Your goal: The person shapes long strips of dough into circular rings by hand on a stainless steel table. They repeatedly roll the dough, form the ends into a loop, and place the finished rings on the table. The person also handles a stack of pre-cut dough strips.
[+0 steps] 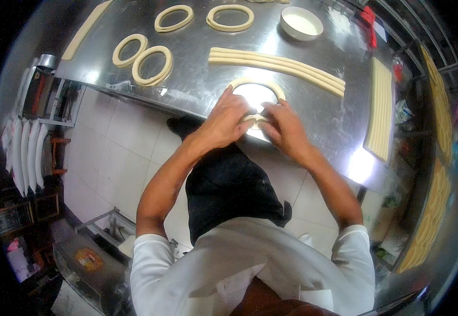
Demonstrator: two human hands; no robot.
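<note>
A strip of dough bent into a ring (263,83) lies at the near edge of the metal table, its two ends meeting on the side closest to me. My left hand (227,118) grips the left end, thumb and fingers closed on the dough. On the other end my right hand (283,124) is closed too, fingers pressing at the join. Just beyond the ring several dough strips (276,68) lie side by side. Finished-looking dough rings (152,66) rest to the left, two touching each other, and another ring (230,18) sits farther back.
A white bowl (301,23) with pale contents stands at the back. More dough strips (379,110) lie along the table's right end, and a single strip (86,30) at the far left. Racks with trays of shaped dough (428,221) stand at right. Stacked white bags (28,155) are at left.
</note>
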